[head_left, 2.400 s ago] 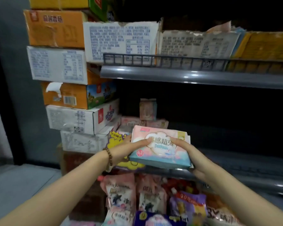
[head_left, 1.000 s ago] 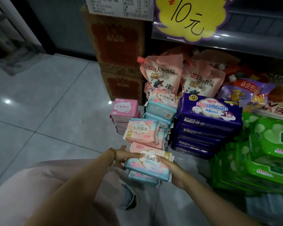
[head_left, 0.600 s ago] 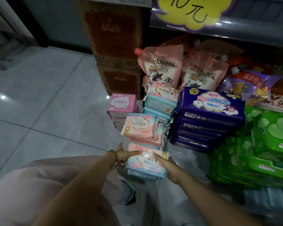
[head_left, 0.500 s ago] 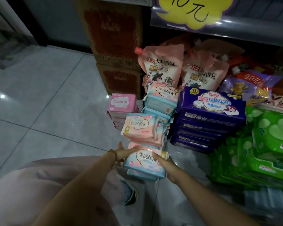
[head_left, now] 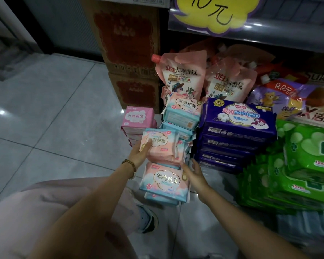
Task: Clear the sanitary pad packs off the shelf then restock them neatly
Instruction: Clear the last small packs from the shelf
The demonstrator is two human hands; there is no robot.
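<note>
Your left hand grips the pink pad pack at frame centre. Your right hand, fingers loose, is just beside the "360mm" pack stacked below it. The purple packs read "420" and the yellow sign reads "10元".
</note>
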